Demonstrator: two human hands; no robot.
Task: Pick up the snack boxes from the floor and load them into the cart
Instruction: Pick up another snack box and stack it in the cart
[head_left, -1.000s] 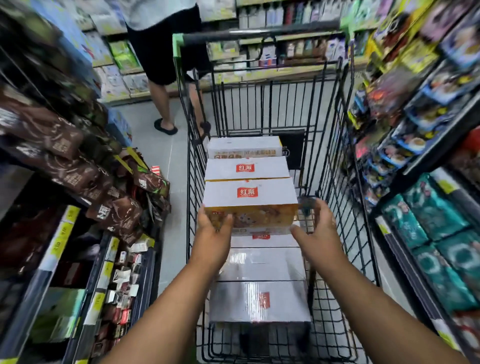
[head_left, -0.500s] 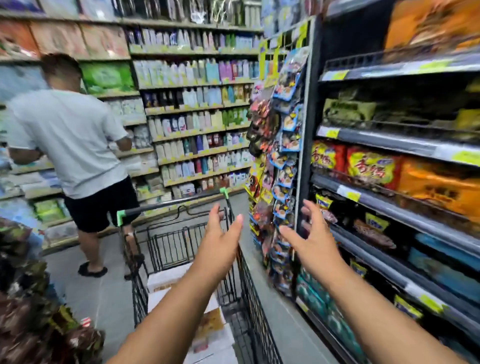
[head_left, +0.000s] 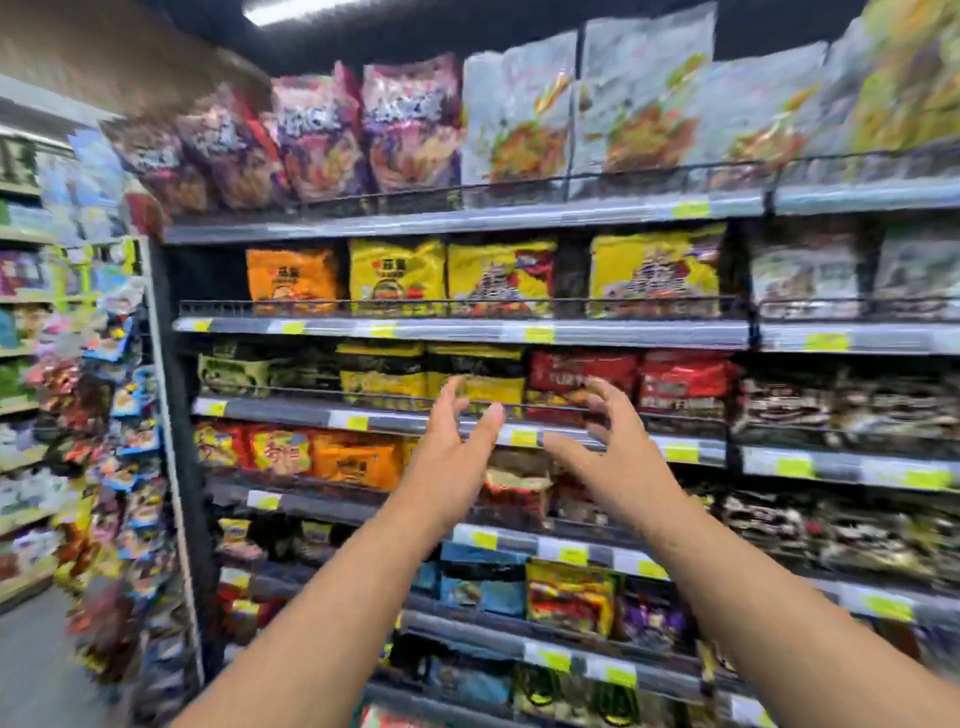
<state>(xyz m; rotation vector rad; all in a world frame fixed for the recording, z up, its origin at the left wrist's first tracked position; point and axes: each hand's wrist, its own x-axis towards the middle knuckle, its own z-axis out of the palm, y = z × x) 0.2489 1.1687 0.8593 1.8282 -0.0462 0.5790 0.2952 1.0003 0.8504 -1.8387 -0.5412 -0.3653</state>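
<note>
My left hand and my right hand are raised side by side in front of a store shelf, palms facing each other, fingers spread. Both hold nothing. No snack boxes and no cart appear in the head view at this moment; the view faces the shelving and is blurred.
A tall shelf unit full of snack bags fills the view, with yellow price tags along its rails. A hanging rack of small packets runs down its left end. A strip of grey floor shows at the lower left, with more shelves behind.
One second ago my hands set a box onto the stack in the cart. They let go and rose, and the view swung up and right, off the cart and onto the shelf.
</note>
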